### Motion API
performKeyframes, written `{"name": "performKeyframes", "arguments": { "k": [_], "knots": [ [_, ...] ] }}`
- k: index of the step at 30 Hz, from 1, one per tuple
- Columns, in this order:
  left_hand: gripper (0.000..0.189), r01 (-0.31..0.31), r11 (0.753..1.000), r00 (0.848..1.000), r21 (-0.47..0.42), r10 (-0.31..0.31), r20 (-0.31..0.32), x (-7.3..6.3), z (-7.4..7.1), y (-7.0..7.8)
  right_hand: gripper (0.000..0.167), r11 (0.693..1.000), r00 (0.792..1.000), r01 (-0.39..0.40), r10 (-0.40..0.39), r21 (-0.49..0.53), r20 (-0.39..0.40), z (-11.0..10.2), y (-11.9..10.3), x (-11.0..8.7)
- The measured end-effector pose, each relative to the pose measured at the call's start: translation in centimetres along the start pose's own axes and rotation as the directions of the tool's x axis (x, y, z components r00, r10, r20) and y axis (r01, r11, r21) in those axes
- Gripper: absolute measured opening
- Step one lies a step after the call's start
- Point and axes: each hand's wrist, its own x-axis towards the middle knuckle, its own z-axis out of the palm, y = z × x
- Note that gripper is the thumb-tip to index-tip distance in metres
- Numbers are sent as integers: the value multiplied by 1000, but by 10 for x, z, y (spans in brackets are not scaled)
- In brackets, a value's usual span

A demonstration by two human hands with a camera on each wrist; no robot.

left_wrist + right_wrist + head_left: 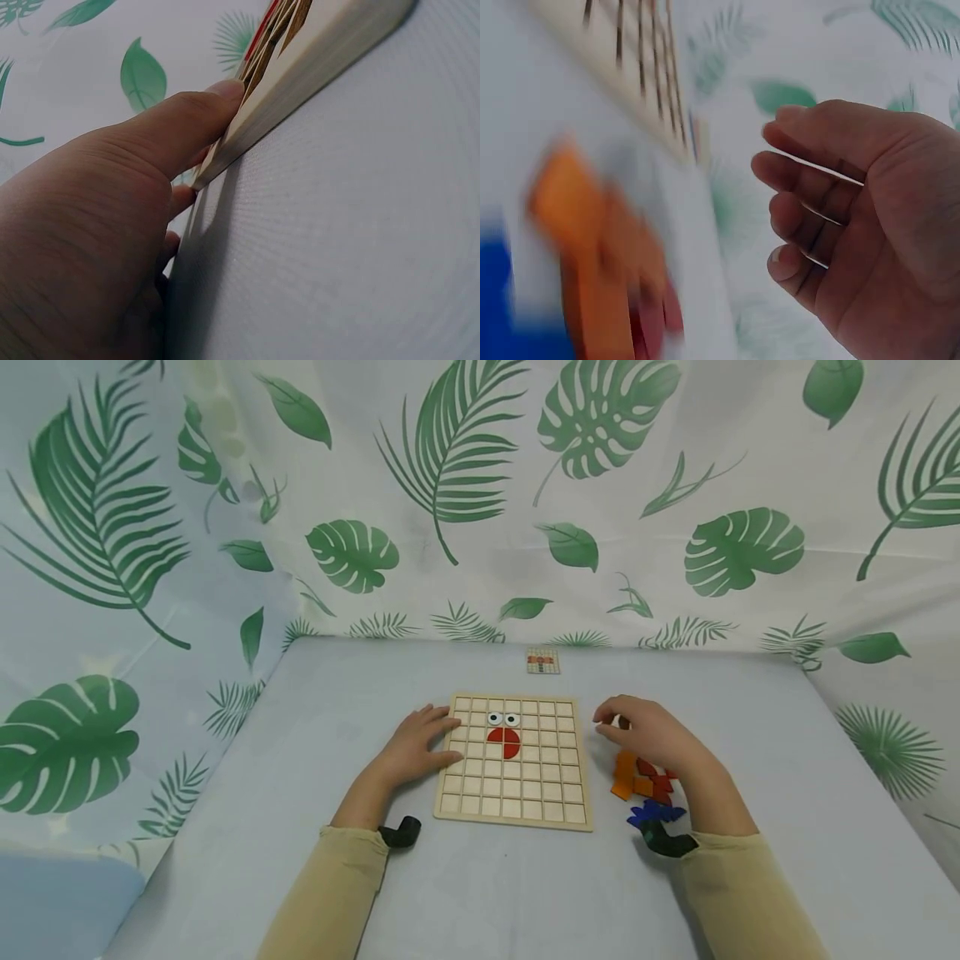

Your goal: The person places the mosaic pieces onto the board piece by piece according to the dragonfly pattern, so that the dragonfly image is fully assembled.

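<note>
A square wooden grid board [552,773] lies on the table. Two round eye pieces [512,720] sit in its upper part, with red curved pieces [512,744] just below them. My left hand [415,747] rests on the board's left edge, fingers spread; in the left wrist view the thumb [196,120] touches the rim. To the right of the board my right hand [651,730] hovers with loosely bent fingers. Between those fingers the right wrist view shows nothing held. Orange pieces [623,774], red pieces [662,787] and blue pieces [655,812] lie beneath and near that hand.
Behind the board lies a small patterned card [542,661] with a grid and a coloured figure. A pale cloth covers the table [480,893]. Leaf-printed curtains [465,585] rise along the back and sides.
</note>
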Motion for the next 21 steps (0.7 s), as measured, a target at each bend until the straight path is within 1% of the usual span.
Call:
{"name": "performKeyframes", "arguments": {
  "k": [4, 8, 11, 14, 19, 21],
  "knots": [
    [66, 3, 1000, 1000, 4, -3, 2, 1, 1, -1, 26, 997, 997, -81, 81, 9, 20, -11, 32, -21],
    [66, 4, 1000, 1000, 3, -4, 6, 1, 1, -1, 27, 991, 990, -133, 132, 24, 46, -15, 59, -39],
    [66, 4, 1000, 1000, 4, -4, 2, 0, 1, -1, 27, 989, 989, -138, 135, 44, 59, -16, 74, -48],
    [66, 7, 1000, 1000, -4, -7, -1, -1, 0, 0, 28, 989, 989, -127, 121, 70, 81, -14, 85, -54],
    [66, 12, 1000, 1000, -11, -12, 10, -1, 0, 1, 35, 988, 988, -112, 99, 106, 120, -12, 97, -60],
    [66, 10, 1000, 1000, -7, -10, 11, -1, 0, 1, 36, 989, 989, -96, 82, 113, 120, -12, 101, -62]
  ]
}}
